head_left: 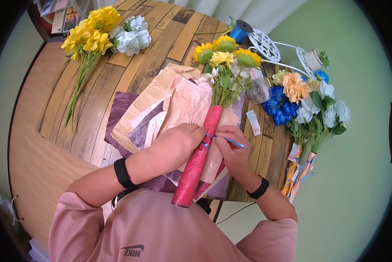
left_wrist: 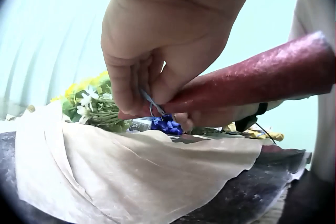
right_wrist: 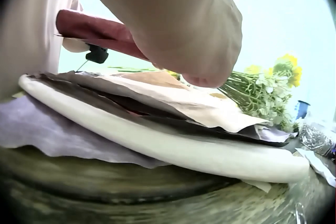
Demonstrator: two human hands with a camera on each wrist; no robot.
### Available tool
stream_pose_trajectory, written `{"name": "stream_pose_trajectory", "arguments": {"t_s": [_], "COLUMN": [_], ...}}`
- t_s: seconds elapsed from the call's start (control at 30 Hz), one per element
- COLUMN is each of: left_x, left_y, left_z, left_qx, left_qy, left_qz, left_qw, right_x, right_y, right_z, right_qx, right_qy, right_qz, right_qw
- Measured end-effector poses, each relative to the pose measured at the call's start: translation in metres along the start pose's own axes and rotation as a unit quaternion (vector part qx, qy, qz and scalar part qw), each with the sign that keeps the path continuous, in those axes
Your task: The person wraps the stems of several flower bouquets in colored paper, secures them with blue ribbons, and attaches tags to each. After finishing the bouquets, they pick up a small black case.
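A bouquet of sunflowers and small white flowers [head_left: 225, 65] has its stems rolled in red wrapping paper [head_left: 190, 177], which slants toward the person's lap. A thin blue ribbon [head_left: 236, 143] goes around the middle of the red roll. The left hand [head_left: 183, 139] is at the roll's left side, and in the left wrist view its thumb and fingers pinch the ribbon [left_wrist: 149, 98]. From the right, the right hand [head_left: 234, 150] pinches the ribbon, one end sticking out past its fingers. In the right wrist view its fingertips are hidden behind the hand [right_wrist: 194, 40].
Layered wrapping paper [head_left: 161, 105] lies under the hands on the wooden table [head_left: 104, 87]. Yellow flowers [head_left: 93, 35] and white flowers [head_left: 132, 39] lie at the far left. A blue ribbon spool [head_left: 241, 31] stands behind, with blue, peach and white bouquets [head_left: 309, 105] to the right.
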State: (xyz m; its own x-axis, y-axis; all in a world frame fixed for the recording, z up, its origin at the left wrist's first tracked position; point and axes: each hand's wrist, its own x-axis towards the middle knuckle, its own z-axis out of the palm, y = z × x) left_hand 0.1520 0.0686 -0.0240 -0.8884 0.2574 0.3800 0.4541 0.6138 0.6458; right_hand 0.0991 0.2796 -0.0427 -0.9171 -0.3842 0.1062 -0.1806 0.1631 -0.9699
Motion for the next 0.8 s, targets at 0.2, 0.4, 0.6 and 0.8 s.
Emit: {"name": "stream_pose_trajectory", "arguments": {"t_s": [0.2,0.4,0.6,0.8], "left_x": [-0.001,0.001,0.003,0.011], "left_y": [0.000,0.010,0.006,-0.010], "left_z": [0.001,-0.006,-0.002,-0.015], "left_qx": [-0.071,-0.138,-0.114,-0.200], "left_qy": [-0.065,-0.101,-0.111,-0.255], "left_qz": [-0.046,-0.205,-0.181,-0.217], "left_qw": [0.994,0.964,0.971,0.921], "right_x": [0.012,-0.006,-0.030,-0.016], "right_y": [-0.003,-0.012,-0.014,-0.024], "right_z": [-0.007,-0.007,-0.009,-0.008], "right_qx": [-0.136,0.103,0.131,0.046], "right_qy": [-0.086,-0.100,-0.118,-0.185], "right_qz": [-0.140,0.148,0.175,0.160], "right_qw": [0.977,0.979,0.969,0.968]}}
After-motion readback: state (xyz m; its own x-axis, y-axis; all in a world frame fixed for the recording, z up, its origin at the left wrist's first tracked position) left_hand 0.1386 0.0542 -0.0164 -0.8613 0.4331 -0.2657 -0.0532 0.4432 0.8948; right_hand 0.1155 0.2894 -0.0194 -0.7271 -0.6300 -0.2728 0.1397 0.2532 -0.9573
